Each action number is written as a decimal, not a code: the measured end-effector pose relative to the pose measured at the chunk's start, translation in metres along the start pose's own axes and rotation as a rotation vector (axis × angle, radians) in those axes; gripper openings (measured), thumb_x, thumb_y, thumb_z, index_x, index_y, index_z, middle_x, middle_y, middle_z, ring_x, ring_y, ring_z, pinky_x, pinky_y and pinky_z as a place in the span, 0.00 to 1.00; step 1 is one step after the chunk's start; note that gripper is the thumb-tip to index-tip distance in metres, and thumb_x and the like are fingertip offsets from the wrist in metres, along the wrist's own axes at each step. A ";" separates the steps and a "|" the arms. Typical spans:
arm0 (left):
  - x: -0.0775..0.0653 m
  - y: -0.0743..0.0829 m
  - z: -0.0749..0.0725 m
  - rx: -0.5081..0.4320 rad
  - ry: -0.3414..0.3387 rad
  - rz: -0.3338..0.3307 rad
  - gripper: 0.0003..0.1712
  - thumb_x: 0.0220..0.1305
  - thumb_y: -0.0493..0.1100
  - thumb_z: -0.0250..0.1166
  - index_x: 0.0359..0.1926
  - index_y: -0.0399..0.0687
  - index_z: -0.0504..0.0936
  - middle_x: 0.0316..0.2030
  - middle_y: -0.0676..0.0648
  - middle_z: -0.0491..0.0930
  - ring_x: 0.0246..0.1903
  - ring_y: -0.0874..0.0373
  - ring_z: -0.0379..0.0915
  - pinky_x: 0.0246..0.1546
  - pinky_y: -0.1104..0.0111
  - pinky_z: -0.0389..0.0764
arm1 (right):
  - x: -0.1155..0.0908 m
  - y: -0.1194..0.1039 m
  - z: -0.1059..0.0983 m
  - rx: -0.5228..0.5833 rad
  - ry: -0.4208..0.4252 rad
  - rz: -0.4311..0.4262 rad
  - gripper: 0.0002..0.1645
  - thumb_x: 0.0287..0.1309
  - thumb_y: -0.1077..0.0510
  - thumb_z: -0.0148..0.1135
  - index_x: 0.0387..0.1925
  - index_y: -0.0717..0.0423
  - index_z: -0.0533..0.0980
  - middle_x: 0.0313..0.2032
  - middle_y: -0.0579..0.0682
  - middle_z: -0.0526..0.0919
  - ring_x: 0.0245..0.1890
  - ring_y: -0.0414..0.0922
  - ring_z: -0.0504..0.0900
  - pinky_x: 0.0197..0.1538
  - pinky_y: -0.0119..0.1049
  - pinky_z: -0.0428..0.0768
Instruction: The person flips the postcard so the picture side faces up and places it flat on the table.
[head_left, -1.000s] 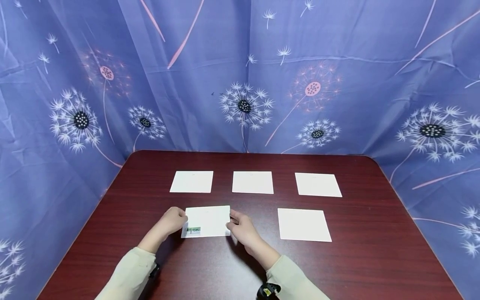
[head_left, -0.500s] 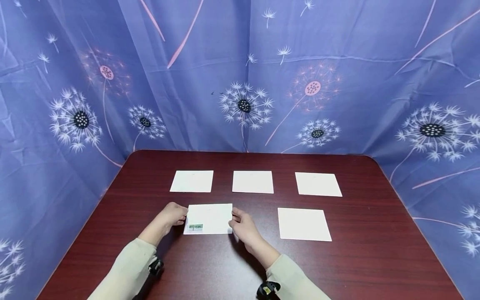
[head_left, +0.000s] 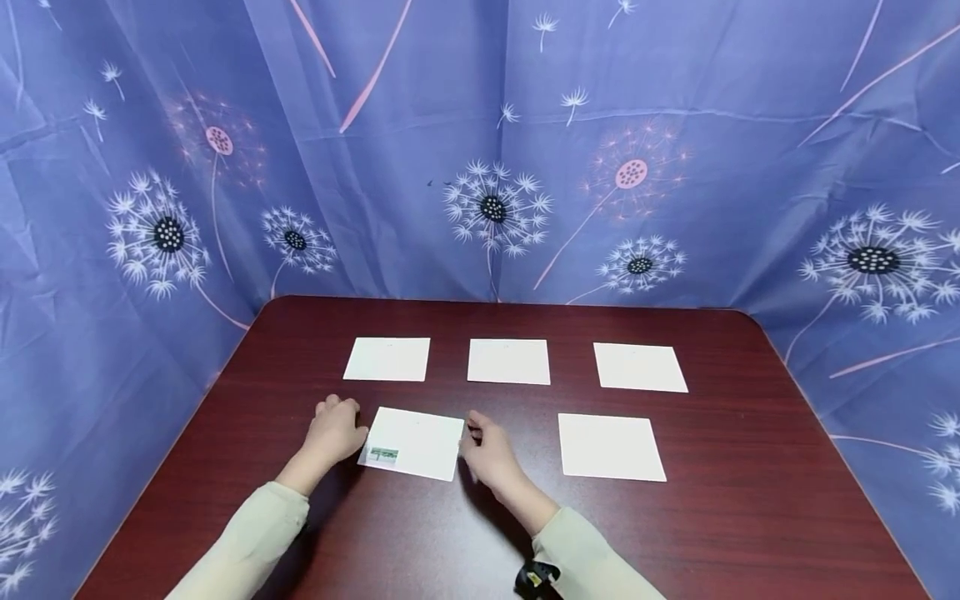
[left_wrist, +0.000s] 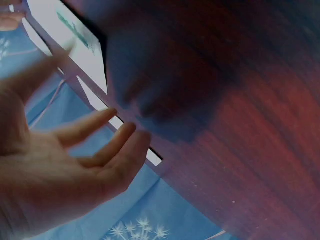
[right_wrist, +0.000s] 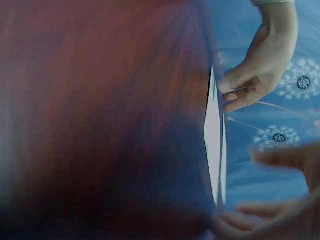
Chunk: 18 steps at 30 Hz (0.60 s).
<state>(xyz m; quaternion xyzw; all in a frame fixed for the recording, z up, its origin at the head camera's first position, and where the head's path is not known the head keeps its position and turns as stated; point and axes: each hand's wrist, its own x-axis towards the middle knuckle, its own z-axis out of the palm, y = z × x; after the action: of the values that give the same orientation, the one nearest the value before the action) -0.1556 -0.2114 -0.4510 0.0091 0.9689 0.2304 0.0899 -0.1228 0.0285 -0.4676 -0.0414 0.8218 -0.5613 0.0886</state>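
A white card with a small green picture in its near left corner lies slightly turned on the dark red table. At its left edge is my left hand, and the left wrist view shows that hand's fingers spread and its thumb pointing at the card. Beside the card's right edge is my right hand. Its thumb and fingers stand apart and blurred in the right wrist view, with nothing between them. Whether either hand still touches the card's edge I cannot tell.
Three white cards, left, middle and right, form a row at the back of the table. Another white card lies to the right of my right hand. A blue dandelion-patterned curtain surrounds the table.
The card moved away from me and rightwards, then turned clockwise, its right end nearer me. My left hand let go and shifted left; my right hand's thumb and fingers have parted.
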 end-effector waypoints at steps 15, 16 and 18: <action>0.005 -0.008 -0.001 0.211 -0.082 0.248 0.50 0.29 0.50 0.84 0.57 0.39 0.75 0.42 0.39 0.71 0.40 0.47 0.67 0.36 0.53 0.75 | 0.016 0.002 -0.012 -0.666 -0.214 -0.188 0.60 0.29 0.45 0.83 0.64 0.68 0.66 0.69 0.63 0.61 0.69 0.67 0.51 0.67 0.62 0.54; 0.006 -0.008 -0.001 0.209 -0.079 0.253 0.49 0.29 0.50 0.84 0.56 0.38 0.75 0.42 0.39 0.71 0.40 0.47 0.67 0.37 0.52 0.76 | 0.017 0.003 -0.012 -0.672 -0.209 -0.190 0.60 0.28 0.46 0.83 0.63 0.67 0.67 0.68 0.63 0.61 0.69 0.67 0.51 0.68 0.62 0.55; 0.008 -0.007 -0.001 0.204 -0.076 0.259 0.46 0.29 0.49 0.84 0.53 0.39 0.76 0.41 0.40 0.72 0.40 0.47 0.67 0.37 0.52 0.76 | 0.018 0.004 -0.010 -0.674 -0.199 -0.191 0.59 0.27 0.46 0.84 0.62 0.66 0.68 0.68 0.62 0.62 0.69 0.67 0.52 0.68 0.61 0.55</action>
<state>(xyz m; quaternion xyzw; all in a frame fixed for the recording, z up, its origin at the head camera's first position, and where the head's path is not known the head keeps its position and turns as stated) -0.1632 -0.2174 -0.4546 0.1516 0.9739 0.1401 0.0946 -0.1426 0.0364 -0.4695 -0.1991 0.9405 -0.2577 0.0968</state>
